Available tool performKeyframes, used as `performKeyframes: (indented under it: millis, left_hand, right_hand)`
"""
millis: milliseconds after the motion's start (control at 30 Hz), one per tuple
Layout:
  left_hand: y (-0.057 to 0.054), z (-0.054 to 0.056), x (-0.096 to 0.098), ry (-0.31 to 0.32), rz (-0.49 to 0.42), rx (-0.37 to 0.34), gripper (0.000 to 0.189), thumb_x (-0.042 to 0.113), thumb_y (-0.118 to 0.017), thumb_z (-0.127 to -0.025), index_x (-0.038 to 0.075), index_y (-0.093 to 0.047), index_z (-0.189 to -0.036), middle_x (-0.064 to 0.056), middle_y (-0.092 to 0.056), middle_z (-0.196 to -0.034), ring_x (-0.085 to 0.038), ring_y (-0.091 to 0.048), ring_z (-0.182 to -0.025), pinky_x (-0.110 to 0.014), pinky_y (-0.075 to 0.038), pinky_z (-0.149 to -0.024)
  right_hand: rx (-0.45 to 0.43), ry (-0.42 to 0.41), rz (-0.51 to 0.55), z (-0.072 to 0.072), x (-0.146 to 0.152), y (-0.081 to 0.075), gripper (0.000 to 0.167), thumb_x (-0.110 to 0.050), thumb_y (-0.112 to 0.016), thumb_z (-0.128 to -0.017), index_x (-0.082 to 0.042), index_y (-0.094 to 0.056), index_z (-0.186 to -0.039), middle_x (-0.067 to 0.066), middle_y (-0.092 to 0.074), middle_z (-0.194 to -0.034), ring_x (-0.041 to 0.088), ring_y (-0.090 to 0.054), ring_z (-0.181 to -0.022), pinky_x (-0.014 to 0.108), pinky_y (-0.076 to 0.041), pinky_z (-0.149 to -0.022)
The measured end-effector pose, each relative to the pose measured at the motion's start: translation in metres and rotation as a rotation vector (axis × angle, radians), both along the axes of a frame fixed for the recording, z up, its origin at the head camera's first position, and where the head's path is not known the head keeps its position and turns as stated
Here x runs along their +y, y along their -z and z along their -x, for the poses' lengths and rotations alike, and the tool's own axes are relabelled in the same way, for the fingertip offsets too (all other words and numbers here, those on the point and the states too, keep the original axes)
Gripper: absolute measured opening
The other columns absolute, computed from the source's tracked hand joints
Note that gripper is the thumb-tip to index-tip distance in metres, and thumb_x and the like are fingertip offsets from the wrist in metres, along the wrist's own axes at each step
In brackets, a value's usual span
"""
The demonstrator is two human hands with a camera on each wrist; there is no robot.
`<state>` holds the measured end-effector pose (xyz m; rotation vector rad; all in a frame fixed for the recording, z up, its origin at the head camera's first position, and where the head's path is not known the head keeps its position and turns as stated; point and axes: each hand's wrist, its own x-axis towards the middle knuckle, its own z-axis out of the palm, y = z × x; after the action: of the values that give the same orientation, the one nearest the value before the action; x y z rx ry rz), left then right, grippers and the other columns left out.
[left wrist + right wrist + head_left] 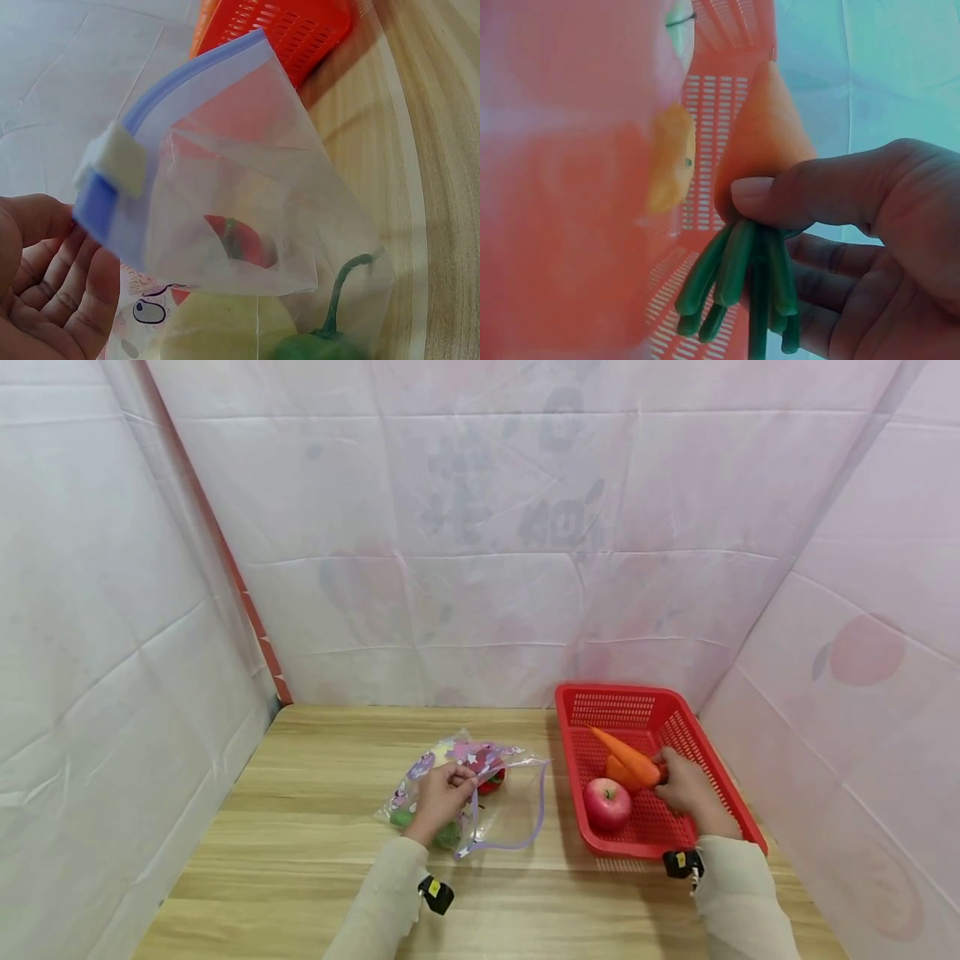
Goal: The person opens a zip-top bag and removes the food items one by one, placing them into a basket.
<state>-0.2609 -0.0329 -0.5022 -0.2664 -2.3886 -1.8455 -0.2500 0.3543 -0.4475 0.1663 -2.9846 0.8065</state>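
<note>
My right hand [686,789] grips a carrot [626,756] by its thick end inside the red basket [566,752]. The carrot's green stalks [739,270] hang beside my fingers in the right wrist view. With thumb and fingertips my left hand [442,797] pinches the purple-edged rim of a clear zip bag [517,802], its mouth facing the basket. A white slider [120,161] sits on that rim. Through the film show a red item with a green stem [236,240], a pale yellow round item [225,330] and a green pepper [322,346].
An apple [607,803] and an orange-yellow fruit or vegetable [673,157] lie in the basket. Bag and basket rest on a wood-grain table [300,827]. Pale printed sheets [480,527] hang behind the table and along both sides.
</note>
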Motion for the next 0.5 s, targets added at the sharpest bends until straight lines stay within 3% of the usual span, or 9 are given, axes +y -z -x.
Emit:
performKeyframes:
  millis: [100, 333, 500]
  left_hand:
    - [0.0, 0.001, 0.001, 0.001, 0.005, -0.012, 0.007, 0.005, -0.065, -0.081, -0.002, -0.065, -0.081, -0.001, -0.06, -0.065, -0.01, -0.054, -0.054, -0.023, -0.047, -0.046]
    - [0.001, 0.001, 0.001, 0.0, 0.005, -0.017, 0.004, 0.004, -0.065, -0.081, 0.0, -0.066, -0.082, 0.0, -0.06, -0.066, -0.011, -0.055, -0.056, -0.024, -0.048, -0.047]
    - [0.0, -0.001, 0.002, 0.001, 0.018, -0.023, 0.005, 0.004, -0.065, -0.081, -0.001, -0.066, -0.082, 0.0, -0.059, -0.064, -0.01, -0.054, -0.054, -0.024, -0.047, -0.047]
  right_hand:
    - [-0.013, 0.007, -0.024, 0.0, 0.003, -0.003, 0.039, 0.006, -0.066, -0.072, 0.009, -0.048, -0.106, 0.017, -0.057, -0.083, 0.027, -0.051, -0.07, 0.042, -0.048, -0.06]
    - [-0.038, 0.028, -0.03, 0.006, 0.008, -0.013, 0.039, 0.004, -0.066, -0.073, 0.009, -0.046, -0.106, 0.017, -0.056, -0.081, 0.029, -0.05, -0.068, 0.042, -0.047, -0.057]
    - [-0.027, 0.044, -0.067, 0.012, 0.018, -0.01, 0.041, 0.001, -0.068, -0.07, 0.009, -0.048, -0.104, 0.015, -0.057, -0.078, 0.029, -0.052, -0.068, 0.043, -0.046, -0.059]
